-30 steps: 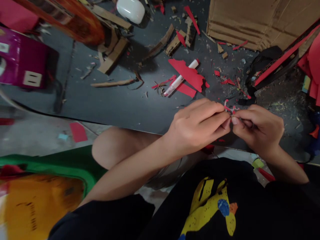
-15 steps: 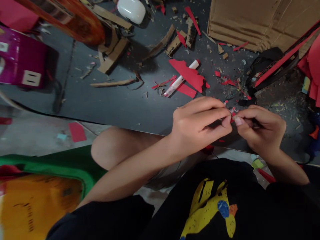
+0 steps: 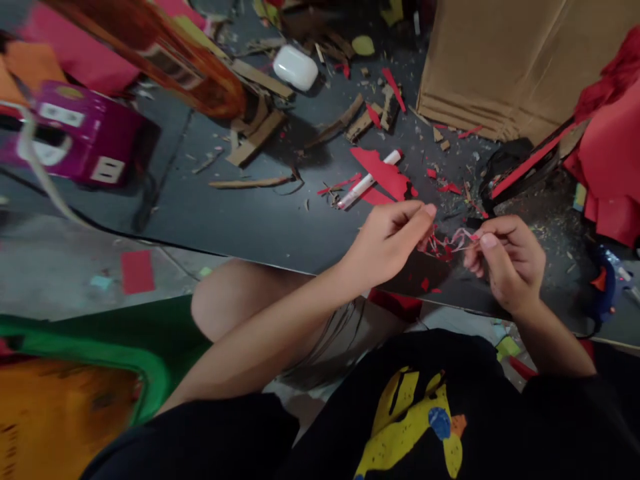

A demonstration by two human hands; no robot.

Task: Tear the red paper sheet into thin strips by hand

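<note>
My left hand (image 3: 393,241) is closed in a pinch over the front part of the dark table. My right hand (image 3: 513,263) pinches thumb against fingers a little to the right. A thin, curled red and whitish strand (image 3: 443,245), perhaps shredded paper strips, stretches between the two sets of fingertips; its exact kind is hard to make out. Small red paper scraps (image 3: 425,285) lie below it by the table edge. Just beyond my left hand, a torn red paper piece (image 3: 383,172) rests across a white marker (image 3: 356,193).
Around the table (image 3: 260,230) lie cardboard scraps (image 3: 257,139), a white case (image 3: 296,68), an orange bottle (image 3: 200,73) and a purple box (image 3: 90,137). A cardboard sheet (image 3: 470,67) stands back right, with red paper (image 3: 613,160) and a blue glue gun (image 3: 607,283) at right.
My hands have moved apart, and the red and whitish strand now shows stretched between them. My left hand has turned so its thumb side faces up. The view has shifted slightly.
</note>
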